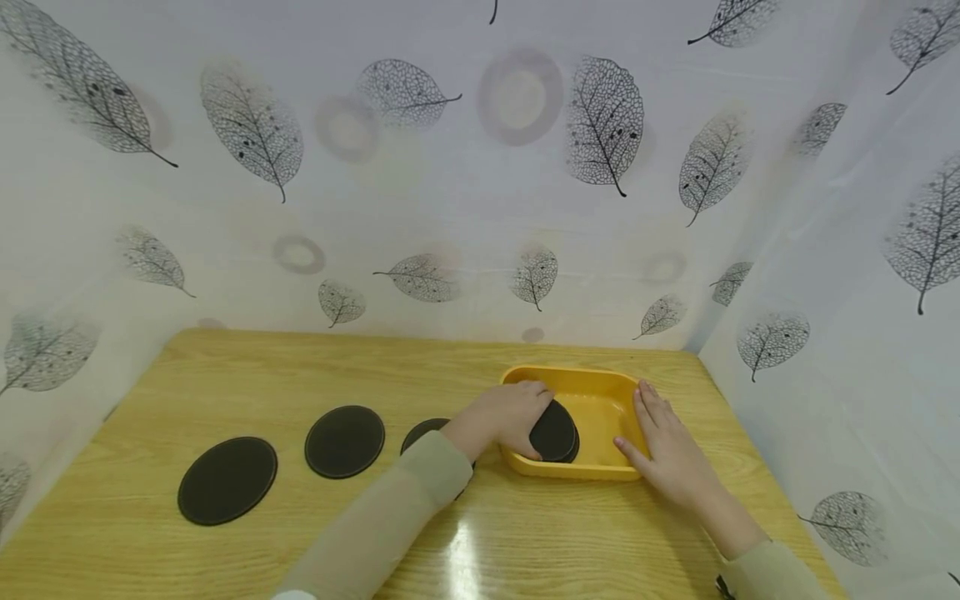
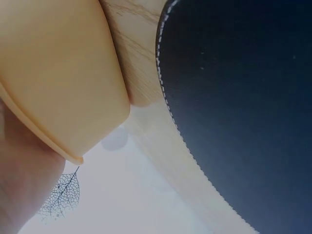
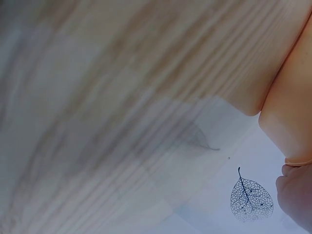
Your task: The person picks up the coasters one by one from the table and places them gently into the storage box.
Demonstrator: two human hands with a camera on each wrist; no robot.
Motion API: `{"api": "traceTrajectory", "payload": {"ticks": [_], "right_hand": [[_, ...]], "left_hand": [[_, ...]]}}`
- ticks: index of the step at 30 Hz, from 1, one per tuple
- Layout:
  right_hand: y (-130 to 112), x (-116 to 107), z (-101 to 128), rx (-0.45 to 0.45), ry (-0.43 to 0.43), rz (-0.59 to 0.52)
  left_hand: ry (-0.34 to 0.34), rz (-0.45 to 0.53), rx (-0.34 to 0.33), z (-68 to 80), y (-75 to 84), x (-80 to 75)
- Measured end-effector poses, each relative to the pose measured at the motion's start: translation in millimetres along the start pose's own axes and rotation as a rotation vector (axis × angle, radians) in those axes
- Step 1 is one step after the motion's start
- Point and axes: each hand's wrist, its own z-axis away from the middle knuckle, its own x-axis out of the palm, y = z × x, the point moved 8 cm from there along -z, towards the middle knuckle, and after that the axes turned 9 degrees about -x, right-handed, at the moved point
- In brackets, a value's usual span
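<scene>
While hands (image 1: 504, 417) (image 1: 670, 457) rest at the smooth tray (image 1: 604, 408), round black discs (image 1: 555, 432) overlap inside.

Black discs (image 1: 344, 442) toward eight o'clock, one visibly white-stitched along its edge; yellow-orange tray (image 1: 603, 417) toward five; yellow, wood-grained tabletop (image 1: 255, 375); white backdrop (image 1: 465, 208) printed with dark netted leaves, greyish rings; beige sleeves (image 1: 367, 521).

Nope, can't make out any readable text, labels, brands, numbers or signs in any of the three views, sorry.
</scene>
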Motion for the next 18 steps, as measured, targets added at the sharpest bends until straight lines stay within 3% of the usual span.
{"api": "traceTrajectory", "payload": {"ticks": [10, 18], "right_hand": [[0.3, -2.2, 0.6, 0.010, -0.011, -0.006], [0.3, -1.1, -0.1, 0.018, -0.019, -0.011]], "left_hand": [[-0.026, 0.014, 0.002, -0.2, 1.0, -0.5], [-0.013, 0.104, 0.026, 4.9, -2.5, -3.4]]}}
